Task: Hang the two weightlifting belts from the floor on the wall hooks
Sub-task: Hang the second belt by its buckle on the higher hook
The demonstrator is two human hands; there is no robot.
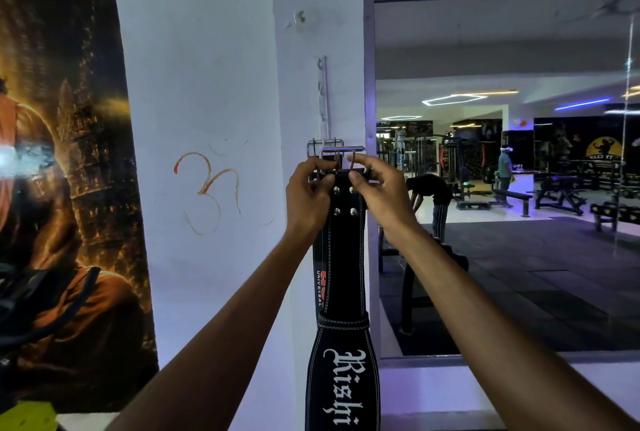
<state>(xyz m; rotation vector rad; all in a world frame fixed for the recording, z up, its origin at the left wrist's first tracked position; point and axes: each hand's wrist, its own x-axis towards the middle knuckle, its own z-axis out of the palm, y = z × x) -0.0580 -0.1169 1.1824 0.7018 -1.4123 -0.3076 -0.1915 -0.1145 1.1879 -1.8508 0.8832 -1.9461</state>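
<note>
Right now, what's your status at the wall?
Left hand, right hand both gripping front belt at its buckle. Second belt behind. Hook hidden.

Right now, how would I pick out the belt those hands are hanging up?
Find the white pillar between the fiery poster and the big mirror. Low on its metal hook strip, both hands pinch a steel buckle. That front belt carries white gothic "Rishi" lettering; the belt behind it shows red and white print.

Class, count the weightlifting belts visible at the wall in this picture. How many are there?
2. The front belt lettered "Rishi" is held at its buckle by the left hand and right hand. The rear belt hangs behind it, mostly hidden.
</note>
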